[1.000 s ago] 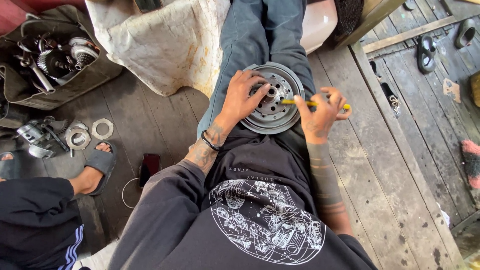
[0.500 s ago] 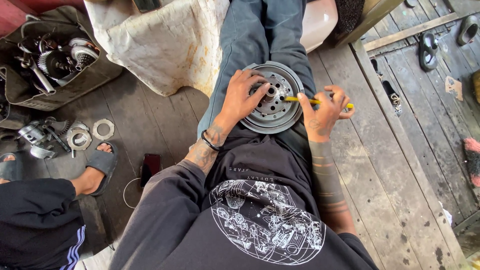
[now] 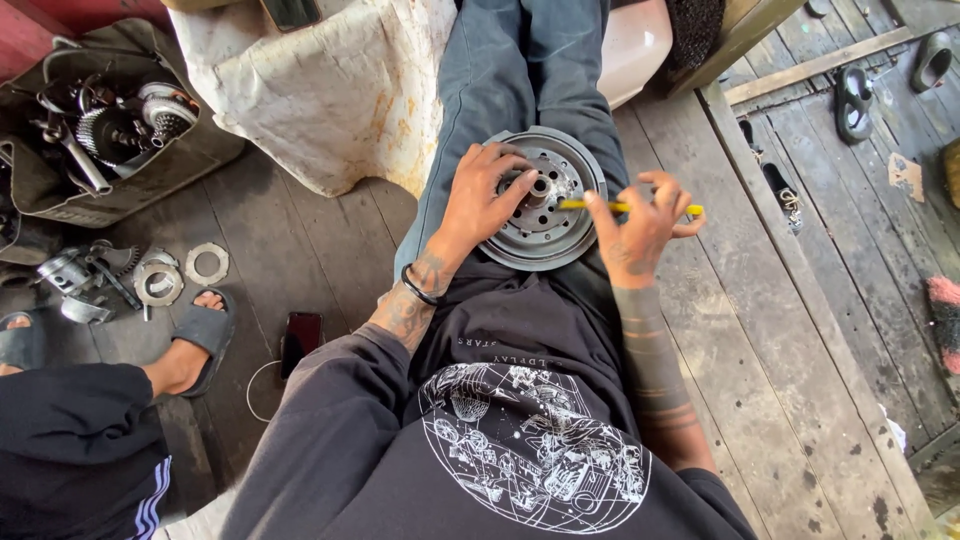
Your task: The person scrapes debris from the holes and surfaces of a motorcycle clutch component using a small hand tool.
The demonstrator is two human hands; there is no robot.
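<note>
A round grey metal disc (image 3: 562,228) with several holes and a centre hub lies flat on my lap, on my jeans. My left hand (image 3: 484,200) rests on its left side with the fingers spread over the face and curled at the hub, holding it steady. My right hand (image 3: 638,228) sits at the disc's right rim and grips a thin yellow tool (image 3: 622,208) like a pencil, its tip pointing left toward the hub.
A dark bin (image 3: 110,130) of gears and engine parts stands at the upper left. Loose metal rings and parts (image 3: 150,280) lie on the plank floor. Another person's sandalled foot (image 3: 195,345) and a dark phone (image 3: 302,338) are to my left. A stained white sack (image 3: 340,90) is ahead.
My right hand has shifted the yellow tool slightly, its tip staying near the hub. The left hand stays on the disc.
</note>
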